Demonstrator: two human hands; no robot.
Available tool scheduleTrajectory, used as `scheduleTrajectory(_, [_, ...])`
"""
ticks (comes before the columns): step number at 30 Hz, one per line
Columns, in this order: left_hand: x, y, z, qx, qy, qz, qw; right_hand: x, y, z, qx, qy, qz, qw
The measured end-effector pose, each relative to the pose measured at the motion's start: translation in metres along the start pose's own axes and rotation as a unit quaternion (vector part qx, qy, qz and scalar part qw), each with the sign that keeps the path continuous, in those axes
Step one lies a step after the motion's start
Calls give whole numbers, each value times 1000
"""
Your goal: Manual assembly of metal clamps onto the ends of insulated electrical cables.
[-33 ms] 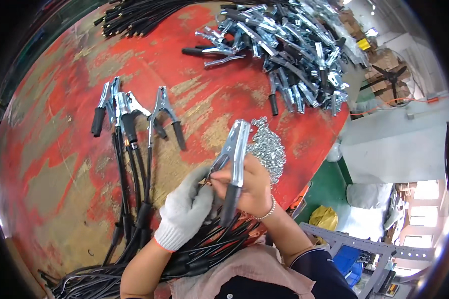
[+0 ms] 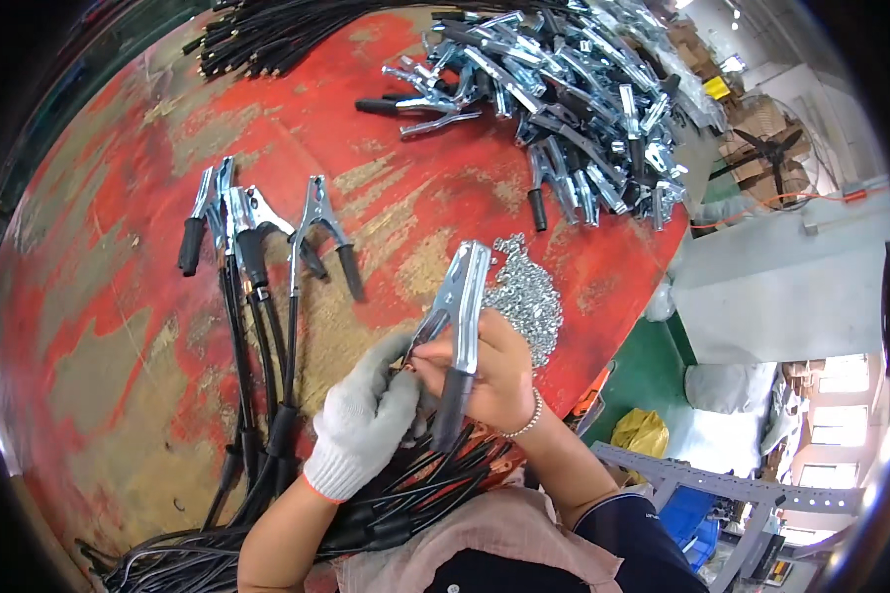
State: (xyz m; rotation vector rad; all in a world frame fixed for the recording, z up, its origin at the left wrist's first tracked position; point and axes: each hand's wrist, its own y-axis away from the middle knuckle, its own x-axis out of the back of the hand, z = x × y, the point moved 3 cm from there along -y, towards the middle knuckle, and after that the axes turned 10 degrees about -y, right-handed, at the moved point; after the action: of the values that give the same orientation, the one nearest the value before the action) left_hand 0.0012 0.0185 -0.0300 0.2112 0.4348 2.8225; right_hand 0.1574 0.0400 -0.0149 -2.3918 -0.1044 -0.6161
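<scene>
Before me a silver spring clamp with a black handle grip is held up, jaws pointing away. My left hand, in a white knit glove, is closed around the clamp's other handle, where a copper-coloured cable end shows between the fingers. My bare right hand, with a beaded bracelet at the wrist, reaches in behind the black grip. Its thumb and forefinger pinch at that same spot; whatever small part they hold is hidden. Just beyond lies a heap of small metal fasteners.
Left of my hands lie several clamps joined to black cables. A big pile of clamps covers the far right of the worn red table. Black cables lie at the far edge, more bundled by my lap.
The whole view has shifted very slightly. Both hands keep the same hold on the clamp, with no other visible movement.
</scene>
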Motion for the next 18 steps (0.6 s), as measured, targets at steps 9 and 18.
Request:
scheduleTrajectory(9, [-3, -1, 1, 0, 48, -11, 999, -1, 5, 5, 42, 19, 9, 999])
scheduleTrajectory(18, [5, 2, 11, 33, 46, -38, 998, 0, -3, -2, 39, 18, 2, 999])
